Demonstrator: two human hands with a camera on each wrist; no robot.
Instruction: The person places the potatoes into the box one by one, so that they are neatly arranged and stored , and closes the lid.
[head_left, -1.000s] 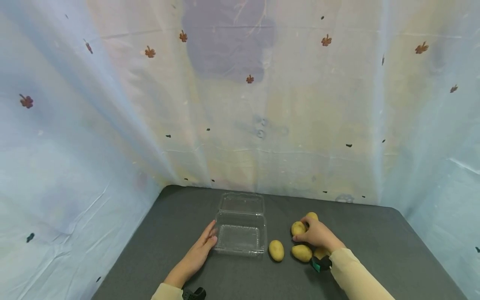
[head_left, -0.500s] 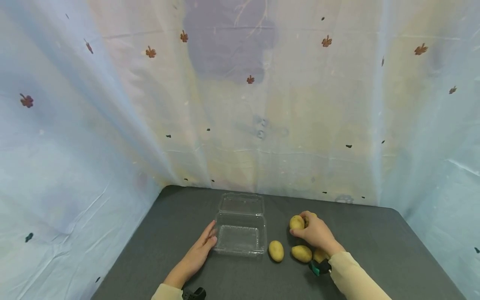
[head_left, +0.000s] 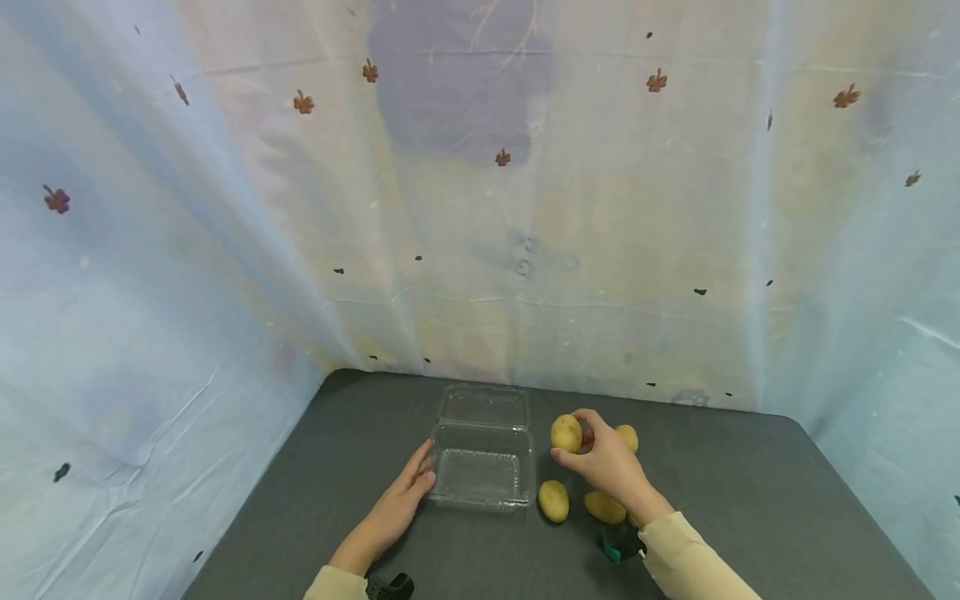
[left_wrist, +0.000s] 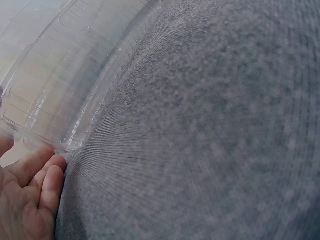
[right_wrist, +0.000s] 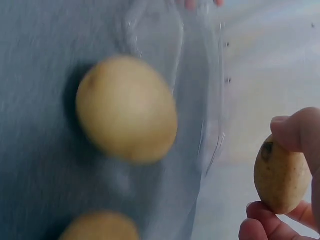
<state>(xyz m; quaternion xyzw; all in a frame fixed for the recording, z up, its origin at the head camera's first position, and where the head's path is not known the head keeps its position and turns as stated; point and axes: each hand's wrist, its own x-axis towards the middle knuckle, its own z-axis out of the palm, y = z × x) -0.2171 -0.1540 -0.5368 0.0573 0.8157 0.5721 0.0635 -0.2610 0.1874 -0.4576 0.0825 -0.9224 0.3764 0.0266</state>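
My right hand (head_left: 613, 467) pinches a yellow potato (head_left: 566, 433) between thumb and fingers, raised above the table. In the right wrist view a dark spot marks that held potato (right_wrist: 281, 175). A clear plastic clamshell box (head_left: 480, 477) stands with its lid (head_left: 483, 407) folded back, and no potato lies in it. Against the box's left side rests my left hand (head_left: 393, 508), its fingers fairly straight. The left wrist view shows those fingertips (left_wrist: 56, 162) touching the lower corner of the box wall (left_wrist: 75, 135).
One potato (head_left: 553, 502) lies just right of the box. Another potato (head_left: 604, 507) sits below my right hand, partly covered by it, and one (head_left: 627, 437) is behind the hand. The dark grey tabletop (head_left: 720, 483) ends at a patterned curtain (head_left: 600, 333).
My right hand has taken the potato from the right-hand group and carried it leftward, toward the box. My left hand and the box have stayed in place.
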